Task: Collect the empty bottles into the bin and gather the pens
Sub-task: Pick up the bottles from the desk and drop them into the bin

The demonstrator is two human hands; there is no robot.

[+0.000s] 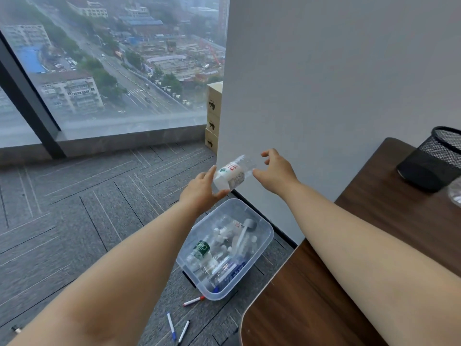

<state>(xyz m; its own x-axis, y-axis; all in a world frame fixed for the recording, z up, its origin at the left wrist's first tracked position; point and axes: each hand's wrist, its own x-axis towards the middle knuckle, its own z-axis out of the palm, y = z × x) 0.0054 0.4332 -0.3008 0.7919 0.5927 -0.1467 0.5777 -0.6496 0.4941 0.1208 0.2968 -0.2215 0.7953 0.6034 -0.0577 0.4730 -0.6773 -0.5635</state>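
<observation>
Bottle (230, 176) gripped in left hand (199, 193), bin (269, 242) below

Three pens (194, 301) (171, 326) (183, 332), one bin (270, 237), perhaps six bottles (230, 176)

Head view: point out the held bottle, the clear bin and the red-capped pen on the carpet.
held bottle (230, 177), head view, on its white label.
clear bin (197, 275), head view, on its near-left wall.
red-capped pen (194, 301), head view, on its mid barrel.
</observation>
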